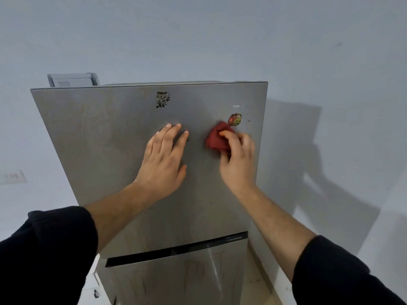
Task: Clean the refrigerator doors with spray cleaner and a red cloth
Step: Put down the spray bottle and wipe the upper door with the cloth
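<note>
The grey upper refrigerator door (105, 137) fills the middle of the view, with the lower door (176, 280) beneath a dark gap. My left hand (164, 160) lies flat on the upper door, fingers straight and spread. To its right, my right hand (239, 159) grips a bunched red cloth (217, 137) and holds it against the door, just below a red round sticker (235, 119). No spray cleaner is in view.
A torn dark sticker (163, 99) sits near the door's top centre. A grey box (72, 79) stands on top of the refrigerator at the left. A pale wall surrounds it, with a switch plate (12, 176) at the left and floor at the lower right.
</note>
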